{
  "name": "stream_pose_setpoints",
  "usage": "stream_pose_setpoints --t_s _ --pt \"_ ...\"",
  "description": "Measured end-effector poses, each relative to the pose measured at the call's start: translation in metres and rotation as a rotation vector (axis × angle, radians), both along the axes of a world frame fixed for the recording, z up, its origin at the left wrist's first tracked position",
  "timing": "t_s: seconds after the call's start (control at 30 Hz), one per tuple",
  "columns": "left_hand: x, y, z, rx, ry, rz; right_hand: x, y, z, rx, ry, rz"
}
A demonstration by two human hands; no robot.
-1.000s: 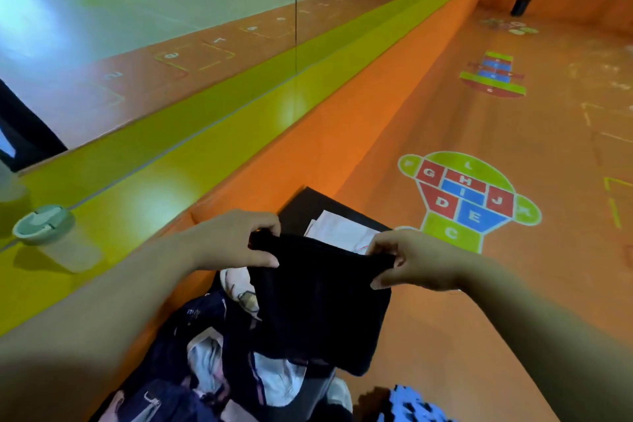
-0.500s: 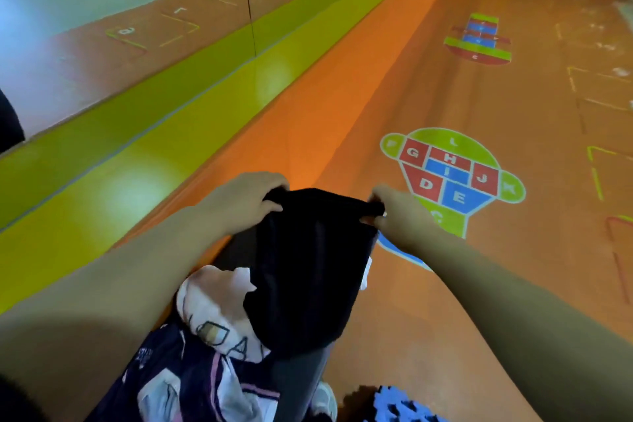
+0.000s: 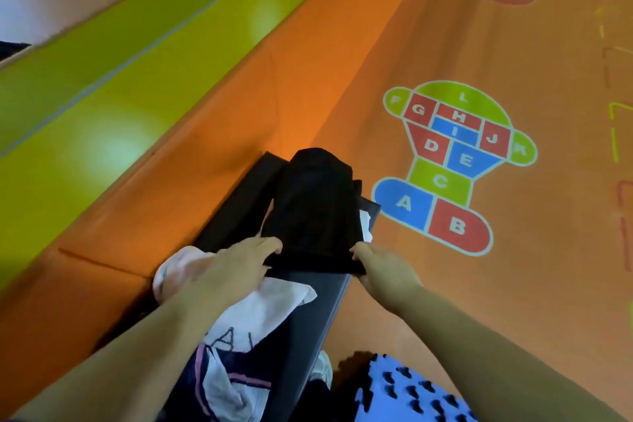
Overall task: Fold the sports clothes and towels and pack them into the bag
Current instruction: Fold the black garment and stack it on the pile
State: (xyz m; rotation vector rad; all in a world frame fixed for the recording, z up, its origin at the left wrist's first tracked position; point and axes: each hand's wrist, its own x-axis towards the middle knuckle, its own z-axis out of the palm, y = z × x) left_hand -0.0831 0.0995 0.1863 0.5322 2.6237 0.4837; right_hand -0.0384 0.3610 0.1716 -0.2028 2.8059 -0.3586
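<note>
A black garment [image 3: 315,209] lies folded on the dark tabletop [image 3: 308,305], its far end bunched up and its near edge drawn straight between my two hands. My left hand [image 3: 239,260] pinches the near left corner with its fingers lying over the cloth. My right hand [image 3: 380,267] pinches the near right corner with curled fingertips. A scrap of white cloth [image 3: 365,226] shows from under the garment's right side. Just beneath my left wrist sits a crumpled white garment [image 3: 260,308] with dark lettering, and nearer to me a navy garment [image 3: 233,380] with pink stripes. A lettered hopscotch marking [image 3: 455,164] colours the orange floor [image 3: 513,284] to the right. A blue foam mat [image 3: 411,390] lies at the bottom edge.
</note>
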Motion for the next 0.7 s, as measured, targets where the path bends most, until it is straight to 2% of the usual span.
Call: stream_pose_setpoints --t_s 0.1,0.27,0.37,0.53,0.7 --pt "0.025 -0.006 -0.040 -0.102 -0.144 -0.093 0.024 -0.011 -0.039 0.008 -0.215 0.027" --pt "0.044 -0.021 -0.072 -0.072 -0.421 -0.058 0.047 -0.018 -0.061 -0.116 -0.459 0.019" --pt "0.047 -0.028 -0.078 -0.033 -0.506 -0.076 0.053 -0.018 -0.061 -0.181 -0.551 0.009" --pt "0.023 -0.030 -0.089 0.054 -0.542 -0.006 0.039 -0.012 -0.073 -0.272 -0.597 -0.106" --pt "-0.025 -0.015 -0.100 0.184 -0.452 0.209 -0.008 0.000 -0.086 -0.433 -0.473 -0.297"
